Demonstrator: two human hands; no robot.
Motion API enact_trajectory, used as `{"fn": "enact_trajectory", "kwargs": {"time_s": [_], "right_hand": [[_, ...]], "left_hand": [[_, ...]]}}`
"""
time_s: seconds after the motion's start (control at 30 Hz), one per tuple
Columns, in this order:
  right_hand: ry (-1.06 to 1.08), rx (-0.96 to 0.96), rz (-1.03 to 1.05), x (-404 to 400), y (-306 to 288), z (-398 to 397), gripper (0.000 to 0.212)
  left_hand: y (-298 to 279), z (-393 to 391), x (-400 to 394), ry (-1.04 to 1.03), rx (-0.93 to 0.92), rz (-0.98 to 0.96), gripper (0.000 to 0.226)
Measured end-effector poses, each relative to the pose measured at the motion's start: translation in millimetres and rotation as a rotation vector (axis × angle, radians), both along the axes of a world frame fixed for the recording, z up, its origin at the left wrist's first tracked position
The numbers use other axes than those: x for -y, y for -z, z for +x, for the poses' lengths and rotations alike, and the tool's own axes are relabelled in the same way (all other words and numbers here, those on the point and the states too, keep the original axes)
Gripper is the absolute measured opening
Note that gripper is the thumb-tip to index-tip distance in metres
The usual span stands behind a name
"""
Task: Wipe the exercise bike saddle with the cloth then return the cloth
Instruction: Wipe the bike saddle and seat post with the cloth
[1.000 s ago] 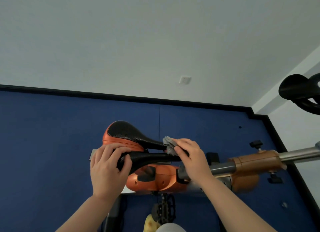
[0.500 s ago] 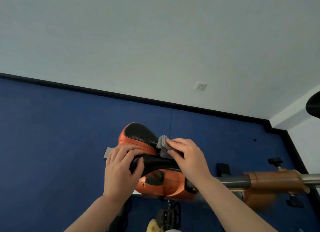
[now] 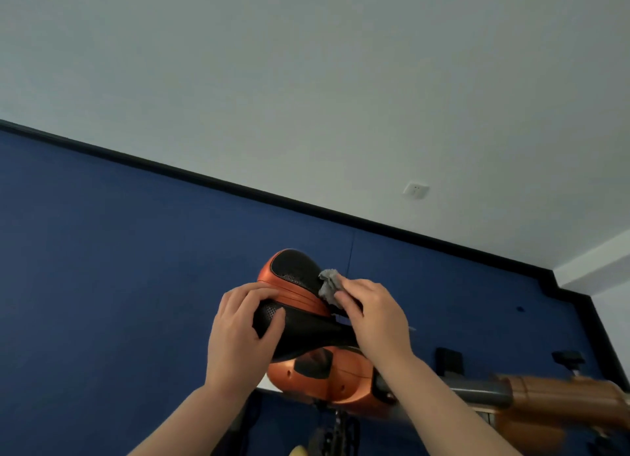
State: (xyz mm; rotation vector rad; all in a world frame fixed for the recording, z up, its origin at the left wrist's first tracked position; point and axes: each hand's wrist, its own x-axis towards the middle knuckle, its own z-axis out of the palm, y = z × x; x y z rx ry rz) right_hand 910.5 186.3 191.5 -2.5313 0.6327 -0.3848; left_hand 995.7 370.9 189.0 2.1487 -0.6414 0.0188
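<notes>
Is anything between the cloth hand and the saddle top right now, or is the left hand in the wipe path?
Nothing visible blocks it. The right hand presses the grey cloth onto the saddle; the left hand grips the near lobe, beside the cloth.

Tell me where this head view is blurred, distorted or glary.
Head view: the copper frame tube at the lower right is smeared by motion blur; the saddle, grey cloth and both hands stay fairly sharp; the black skirting line runs tilted from the wide-angle lens; a soft highlight sits on the orange housing; light is flat and dim, no hard shadows.
</notes>
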Motion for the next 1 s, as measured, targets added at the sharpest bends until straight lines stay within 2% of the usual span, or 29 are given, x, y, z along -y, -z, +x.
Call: {"fn": "enact_trajectory", "kwargs": {"time_s": [0.07, 0.17, 0.23, 0.3, 0.37, 0.47, 0.53, 0.6, 0.67, 0.77, 0.83, 0.93, 1.0], "right_hand": [[0.047, 0.022, -0.011, -6, -3, 7, 0.034], [-0.074, 0.066, -0.13, -24, -4, 8, 0.037], [-0.082, 0.056, -0.073, -16, -4, 12, 0.036], [0.044, 0.021, 0.057, -7, -5, 22, 0.034], [0.083, 0.016, 0.036, -14, -8, 29, 0.034], [-0.062, 0.073, -0.106, -33, -8, 26, 0.034], [-0.094, 0.052, -0.067, -25, -10, 27, 0.035], [-0.005, -0.006, 0.054, -12, -11, 37, 0.035], [0.042, -0.023, 0.045, -13, -12, 41, 0.034], [-0.055, 0.027, -0.079, -29, -11, 29, 0.035], [-0.119, 0.017, -0.083, -25, -10, 23, 0.036], [-0.025, -0.028, 0.027, -11, -13, 33, 0.035], [0.037, -0.022, -0.011, -21, -15, 37, 0.034]], "left_hand": [[0, -1, -1, 0.0, -0.012, -0.005, 0.028], [1, -1, -2, 0.002, -0.012, -0.018, 0.031], [2, 1, -4, 0.016, -0.012, -0.004, 0.03], [4, 3, -6, 0.033, -0.011, 0.006, 0.03], [5, 3, -8, 0.048, -0.004, 0.002, 0.032], [8, 2, -8, 0.052, -0.013, -0.011, 0.034], [8, 2, -8, 0.056, -0.012, -0.013, 0.034], [8, 3, -8, 0.065, 0.002, 0.001, 0.034], [9, 4, -10, 0.072, 0.008, 0.009, 0.034], [11, 3, -11, 0.067, 0.006, -0.01, 0.034], [12, 2, -10, 0.064, 0.011, -0.022, 0.034], [13, 3, -10, 0.072, 0.016, -0.009, 0.035], [13, 3, -12, 0.08, 0.015, -0.003, 0.037]]}}
